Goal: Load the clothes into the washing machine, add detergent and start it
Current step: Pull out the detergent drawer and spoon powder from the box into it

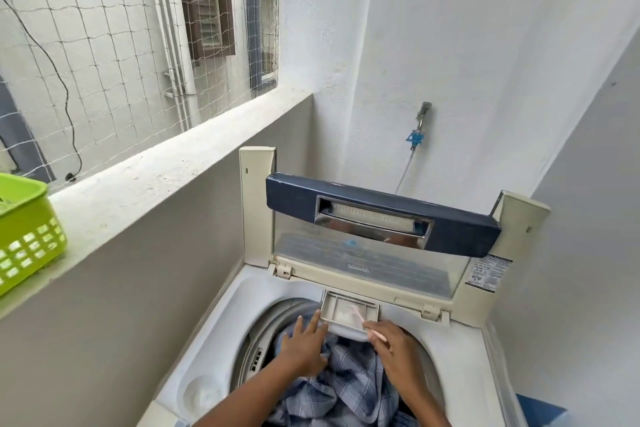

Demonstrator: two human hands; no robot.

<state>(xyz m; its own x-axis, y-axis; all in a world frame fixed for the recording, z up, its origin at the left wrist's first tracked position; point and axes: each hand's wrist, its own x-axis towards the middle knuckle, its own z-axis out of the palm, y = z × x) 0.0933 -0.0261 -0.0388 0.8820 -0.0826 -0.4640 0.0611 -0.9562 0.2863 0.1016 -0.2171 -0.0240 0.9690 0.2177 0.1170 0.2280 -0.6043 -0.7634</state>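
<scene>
Lower centre, blue checked clothes (349, 381) are lying inside the white top-loading washing machine (221, 322) while the right hand (391, 345) is pinching a pink plastic scoop (358, 316) over the beige detergent drawer (330, 308), the straight-fingered left hand (304, 343) steadying it; detergent-adding seems underway, closing the drawer likely next.

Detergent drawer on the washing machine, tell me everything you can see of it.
The detergent drawer is a small pale plastic tray, pulled out from the rear rim of the washing machine, above the checked clothes. White powder lies inside. The left hand touches its front left corner; the right hand holds a pink scoop dipped into it.
</scene>
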